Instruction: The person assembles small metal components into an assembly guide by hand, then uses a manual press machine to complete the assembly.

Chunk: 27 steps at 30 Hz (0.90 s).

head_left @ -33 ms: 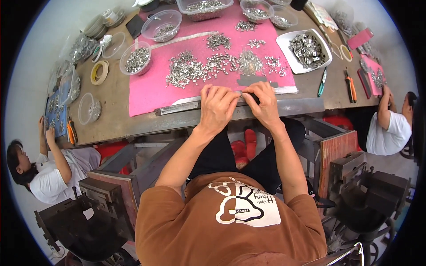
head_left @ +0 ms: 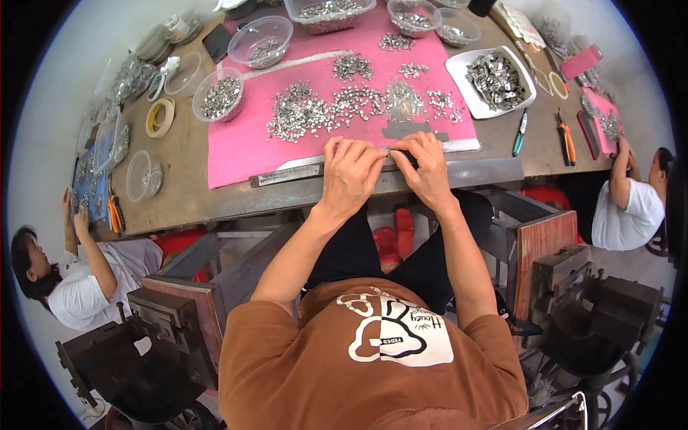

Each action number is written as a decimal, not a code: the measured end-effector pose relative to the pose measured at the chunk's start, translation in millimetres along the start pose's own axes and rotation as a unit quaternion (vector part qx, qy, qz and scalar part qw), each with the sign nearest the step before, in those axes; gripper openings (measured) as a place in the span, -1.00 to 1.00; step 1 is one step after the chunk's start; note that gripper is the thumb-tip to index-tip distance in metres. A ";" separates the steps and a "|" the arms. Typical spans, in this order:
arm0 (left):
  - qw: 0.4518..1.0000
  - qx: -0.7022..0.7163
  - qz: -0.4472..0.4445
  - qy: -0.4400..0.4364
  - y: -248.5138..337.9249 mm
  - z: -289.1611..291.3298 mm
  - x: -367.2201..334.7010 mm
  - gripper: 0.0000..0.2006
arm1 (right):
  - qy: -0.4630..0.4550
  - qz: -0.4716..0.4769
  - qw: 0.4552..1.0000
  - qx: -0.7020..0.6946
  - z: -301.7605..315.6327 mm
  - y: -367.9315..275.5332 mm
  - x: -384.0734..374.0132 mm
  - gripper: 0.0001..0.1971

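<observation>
At the near edge of the pink mat (head_left: 240, 147), my left hand (head_left: 349, 172) is closed in a pinch. Its thumb and forefinger almost meet those of my right hand (head_left: 424, 166), also pinched shut. A tiny thing seems to be between the fingertips, too small to make out. Beneath both hands runs a long metal bar (head_left: 487, 170) along the table edge, with a metal ruler-like strip (head_left: 290, 174) to the left. Just beyond my fingers lie a grey flat strip (head_left: 405, 130), thin silvery pieces (head_left: 403, 102) and a wide heap of small metal parts (head_left: 297, 113).
Clear tubs (head_left: 218, 94) of metal parts stand around the mat, with a white tray (head_left: 459, 72) at right. A green-handled tool (head_left: 519, 136), orange pliers (head_left: 566, 140) and a tape roll (head_left: 160, 118) lie on the table. Co-workers sit at left (head_left: 100, 287) and right (head_left: 627, 215).
</observation>
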<state>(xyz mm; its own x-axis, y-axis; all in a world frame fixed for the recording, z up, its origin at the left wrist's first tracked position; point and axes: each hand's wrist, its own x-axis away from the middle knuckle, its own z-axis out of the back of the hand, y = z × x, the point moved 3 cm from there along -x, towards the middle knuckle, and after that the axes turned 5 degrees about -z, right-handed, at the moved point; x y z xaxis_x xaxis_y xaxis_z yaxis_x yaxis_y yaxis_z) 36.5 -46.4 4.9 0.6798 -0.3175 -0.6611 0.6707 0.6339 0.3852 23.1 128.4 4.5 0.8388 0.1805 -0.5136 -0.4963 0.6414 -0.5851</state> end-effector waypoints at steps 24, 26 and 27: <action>0.999 -0.021 0.026 -0.008 -3.0 12.2 -4.3 -0.88 | 0.035 -0.029 0.999 0.013 -7.5 -2.3 -0.2 -0.85; 0.999 -0.022 0.036 -0.015 -4.0 13.0 -2.8 -0.87 | 0.038 -0.030 0.999 0.006 -7.6 -3.7 0.0 -0.87; 0.999 -0.016 0.049 -0.006 -6.0 15.7 -1.0 -0.85 | 0.041 -0.031 0.999 -0.001 -7.9 -4.4 0.0 -0.89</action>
<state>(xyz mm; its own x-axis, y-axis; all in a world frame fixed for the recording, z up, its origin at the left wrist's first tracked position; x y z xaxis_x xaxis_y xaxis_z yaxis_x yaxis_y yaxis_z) 36.5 -61.0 13.4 0.7454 -0.2617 -0.6131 0.5913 0.6841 0.4270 23.6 119.7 2.0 0.8472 0.0786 -0.5255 -0.4439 0.6480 -0.6188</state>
